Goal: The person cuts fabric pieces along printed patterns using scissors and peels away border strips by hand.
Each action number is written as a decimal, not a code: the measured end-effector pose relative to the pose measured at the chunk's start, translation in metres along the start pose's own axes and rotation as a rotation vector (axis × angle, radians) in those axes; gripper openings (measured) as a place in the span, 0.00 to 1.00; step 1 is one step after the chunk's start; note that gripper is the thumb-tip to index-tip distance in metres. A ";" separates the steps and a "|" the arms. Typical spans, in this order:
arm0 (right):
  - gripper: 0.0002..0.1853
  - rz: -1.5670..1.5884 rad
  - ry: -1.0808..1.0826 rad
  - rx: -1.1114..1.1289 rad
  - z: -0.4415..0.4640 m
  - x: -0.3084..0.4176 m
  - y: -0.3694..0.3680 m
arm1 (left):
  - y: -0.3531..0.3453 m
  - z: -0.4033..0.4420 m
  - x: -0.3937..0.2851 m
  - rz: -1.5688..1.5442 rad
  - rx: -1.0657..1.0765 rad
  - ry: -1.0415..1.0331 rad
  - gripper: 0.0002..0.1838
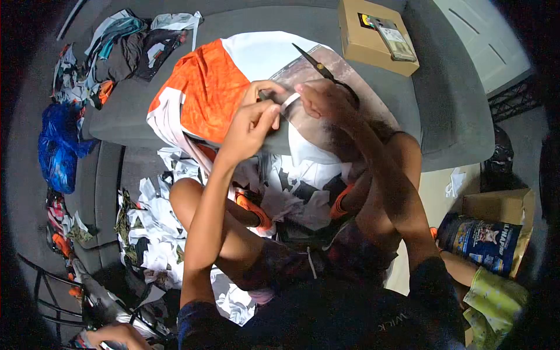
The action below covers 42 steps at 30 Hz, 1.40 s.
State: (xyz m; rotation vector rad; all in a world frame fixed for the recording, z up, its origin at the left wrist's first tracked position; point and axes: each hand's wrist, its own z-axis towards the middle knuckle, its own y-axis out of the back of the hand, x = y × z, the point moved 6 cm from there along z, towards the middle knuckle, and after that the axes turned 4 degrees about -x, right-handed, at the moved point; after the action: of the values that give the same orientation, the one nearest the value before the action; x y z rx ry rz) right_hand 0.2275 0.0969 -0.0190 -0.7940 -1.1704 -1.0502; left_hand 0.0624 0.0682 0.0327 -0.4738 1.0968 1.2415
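A short white strip (290, 102) is stretched between my two hands above the fabric. My left hand (252, 125) has its thumb and fingers closed on the lower left end. At the other end, the fingertips of my right hand (326, 104) pinch the strip. Black scissors (318, 65) point up and left just beyond my right hand; their handles are partly behind it, and I cannot tell whether they hang on it or lie on the fabric. Under both hands a large piece of fabric (213, 84) in orange, white and brownish grey drapes over the grey sofa seat (262, 20).
A cardboard box (356, 44) with a phone-like item (394, 39) on top stands at back right. Cloth scraps (157, 233) cover the floor between and beside my legs. A blue plastic bag (58, 149) and piled clothes (119, 55) are left. Another person's arm (119, 335) shows lower left.
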 end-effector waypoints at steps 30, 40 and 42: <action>0.16 0.142 -0.030 0.009 -0.011 0.020 -0.043 | -0.004 -0.013 0.011 -0.600 -0.191 0.169 0.18; 0.15 -0.097 0.144 -0.123 -0.014 0.041 -0.036 | 0.000 -0.004 0.014 -0.445 -0.234 0.243 0.17; 0.15 0.103 0.096 -0.051 0.000 0.016 -0.026 | 0.019 0.009 -0.006 -0.648 -0.156 0.104 0.16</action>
State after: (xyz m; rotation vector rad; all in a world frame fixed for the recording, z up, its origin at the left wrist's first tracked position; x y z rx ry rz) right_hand 0.2036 0.0839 -0.0040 -0.8259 -1.0144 -1.0251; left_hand 0.0492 0.0781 0.0470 -0.9367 0.8328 0.7335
